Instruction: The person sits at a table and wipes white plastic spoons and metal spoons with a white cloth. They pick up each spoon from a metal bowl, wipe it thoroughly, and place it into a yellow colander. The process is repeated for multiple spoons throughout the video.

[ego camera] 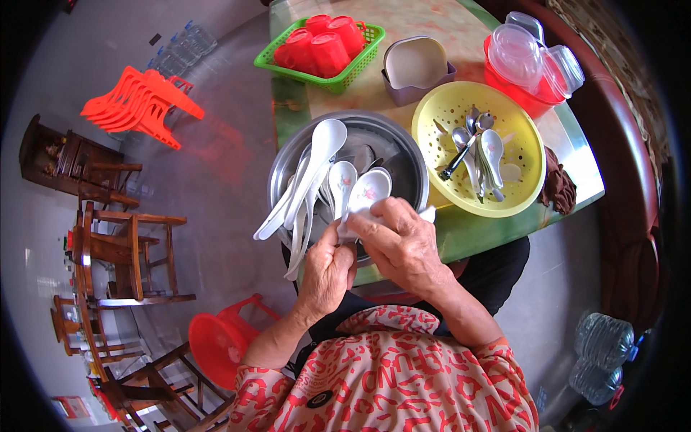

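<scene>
Both my hands meet over the near rim of a steel basin [418,162]. My left hand [329,264] grips a white soup spoon with a flower print [370,190]; its handle is hidden by my fingers. Pressed against that spoon is a thin white cloth or tissue [427,214], bunched under my right hand [402,243]. Inside the basin, a flowered spoon [343,178] lies just left of the held one. Large white ladles [329,139] lean on the basin's left rim, handles pointing toward me. Metal spoons [364,156] rest deeper in the basin.
Right of the basin, a yellow colander [426,178] holds metal and white spoons [491,154]. Behind stand a green basket [345,83] of red cups [329,46], purple containers [415,70] and a red tub [518,100] with clear plastic containers. A brown cloth [559,183] lies at the table's right edge.
</scene>
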Demonstrator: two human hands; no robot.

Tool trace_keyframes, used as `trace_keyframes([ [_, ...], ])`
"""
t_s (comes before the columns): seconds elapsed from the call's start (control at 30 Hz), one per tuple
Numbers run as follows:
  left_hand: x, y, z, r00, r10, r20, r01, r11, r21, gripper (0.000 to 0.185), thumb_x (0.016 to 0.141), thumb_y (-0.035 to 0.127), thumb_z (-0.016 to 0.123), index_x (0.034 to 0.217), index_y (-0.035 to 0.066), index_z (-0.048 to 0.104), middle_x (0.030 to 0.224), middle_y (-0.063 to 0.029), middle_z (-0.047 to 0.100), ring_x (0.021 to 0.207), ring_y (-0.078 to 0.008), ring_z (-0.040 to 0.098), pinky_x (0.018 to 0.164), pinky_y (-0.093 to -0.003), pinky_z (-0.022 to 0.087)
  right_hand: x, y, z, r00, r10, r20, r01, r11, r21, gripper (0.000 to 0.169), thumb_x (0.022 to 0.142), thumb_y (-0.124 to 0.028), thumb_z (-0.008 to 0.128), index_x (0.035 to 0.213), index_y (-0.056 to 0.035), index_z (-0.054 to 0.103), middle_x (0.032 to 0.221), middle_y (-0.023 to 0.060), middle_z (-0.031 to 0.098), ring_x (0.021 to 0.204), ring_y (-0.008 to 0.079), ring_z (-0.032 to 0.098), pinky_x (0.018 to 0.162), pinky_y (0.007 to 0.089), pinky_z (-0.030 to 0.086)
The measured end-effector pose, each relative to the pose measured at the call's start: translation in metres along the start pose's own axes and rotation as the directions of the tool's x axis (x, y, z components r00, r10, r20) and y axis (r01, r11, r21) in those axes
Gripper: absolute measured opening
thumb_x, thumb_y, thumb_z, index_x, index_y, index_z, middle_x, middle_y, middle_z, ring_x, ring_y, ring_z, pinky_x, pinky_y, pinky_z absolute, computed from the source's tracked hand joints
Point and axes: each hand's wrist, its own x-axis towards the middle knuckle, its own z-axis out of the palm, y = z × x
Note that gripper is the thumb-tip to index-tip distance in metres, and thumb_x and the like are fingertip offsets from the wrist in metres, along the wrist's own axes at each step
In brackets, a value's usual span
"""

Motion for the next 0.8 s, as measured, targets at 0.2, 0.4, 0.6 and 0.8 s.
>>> trace_keyframes([
  [0.2,-0.003,0.007,0.005,1.000,0.026,0.015,-0.026,1.000,0.001,0.040,0.091,0.016,0.038,0.123,-0.007,0.047,0.049,0.0013,0.042,0.040,-0.0054,0.037,0.041,-0.0201,0.031,0.014,0.022,0.003,0.950,-0.029,-0.312,-0.066,0.955,-0.289,0.040,0.062,-0.009,0.065,0.101,-0.0117,0.065,0.085,0.0055,0.052,0.071,0.0206,0.053,0.055,0.0310,0.046],
  [0.4,-0.003,0.002,0.005,0.997,0.080,0.002,-0.080,0.997,-0.011,0.042,0.092,0.018,0.039,0.125,-0.007,0.046,0.049,0.0010,0.042,0.041,-0.0048,0.037,0.041,-0.0196,0.031,0.001,0.015,0.006,0.963,0.002,-0.270,-0.080,0.957,-0.280,0.036,0.062,-0.006,0.067,0.098,-0.0090,0.064,0.085,0.0059,0.052,0.071,0.0210,0.054,0.057,0.0311,0.046],
  [0.6,-0.001,-0.004,0.004,0.998,0.060,0.005,-0.060,0.998,-0.007,0.043,0.093,0.019,0.039,0.126,-0.007,0.045,0.050,0.0018,0.042,0.041,-0.0041,0.037,0.041,-0.0188,0.030,-0.011,-0.001,0.000,0.979,0.179,-0.097,-0.174,0.983,0.057,0.028,0.068,-0.001,0.068,0.095,-0.0072,0.064,0.082,0.0070,0.055,0.070,0.0251,0.058,0.057,0.0350,0.048],
  [0.8,-0.002,-0.004,0.004,1.000,0.003,0.011,-0.003,0.999,-0.044,0.040,0.092,0.014,0.040,0.129,-0.001,0.044,0.055,0.0029,0.043,0.045,-0.0045,0.041,0.042,-0.0211,0.034,-0.004,-0.004,-0.002,0.996,0.089,-0.019,-0.087,0.994,0.066,0.029,0.066,-0.004,0.068,0.094,-0.0091,0.064,0.082,0.0062,0.053,0.070,0.0246,0.056,0.056,0.0358,0.048],
])
